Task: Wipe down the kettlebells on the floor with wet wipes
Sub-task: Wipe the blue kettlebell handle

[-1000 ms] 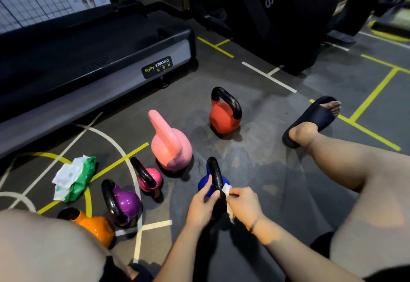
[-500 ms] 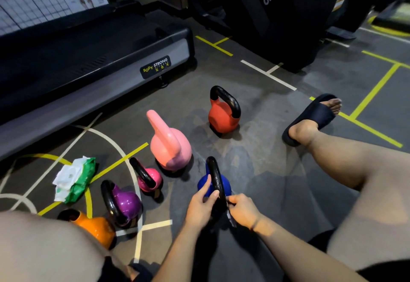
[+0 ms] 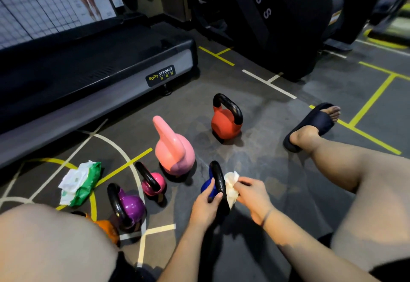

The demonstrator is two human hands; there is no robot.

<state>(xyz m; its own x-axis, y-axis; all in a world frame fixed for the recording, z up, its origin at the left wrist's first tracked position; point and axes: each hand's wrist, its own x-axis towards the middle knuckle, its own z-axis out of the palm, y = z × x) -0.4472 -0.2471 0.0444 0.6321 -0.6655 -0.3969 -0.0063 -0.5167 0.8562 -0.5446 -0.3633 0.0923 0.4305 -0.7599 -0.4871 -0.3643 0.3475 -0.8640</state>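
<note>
Blue kettlebell [image 3: 206, 189] in left hand [image 3: 205, 208], right hand [image 3: 253, 197] pinching wipe [image 3: 230, 187] against handle [image 3: 218, 177]

Under you lies a dark grey rubber floor [image 3: 266, 148], scuffed and patchy, with a dull sheen in places. On your right, yellow tape lines [image 3: 375, 97] mark out boxes, and a white line [image 3: 268, 84] runs slantwise farther off. On your left, a white arc [image 3: 111, 142] and straight white lines cross a yellow strip. Along your left side stands a black treadmill [image 3: 88, 71] with a grey side rail, and its near corner bears a "BODY STRONG" label [image 3: 160, 75]. Behind it you see a gridded anatomy chart [image 3: 44, 4]. Ahead of you rises a big black machine [image 3: 277, 26] printed with the pale letters "ESS". The room is dim, darkest toward the back.
</note>
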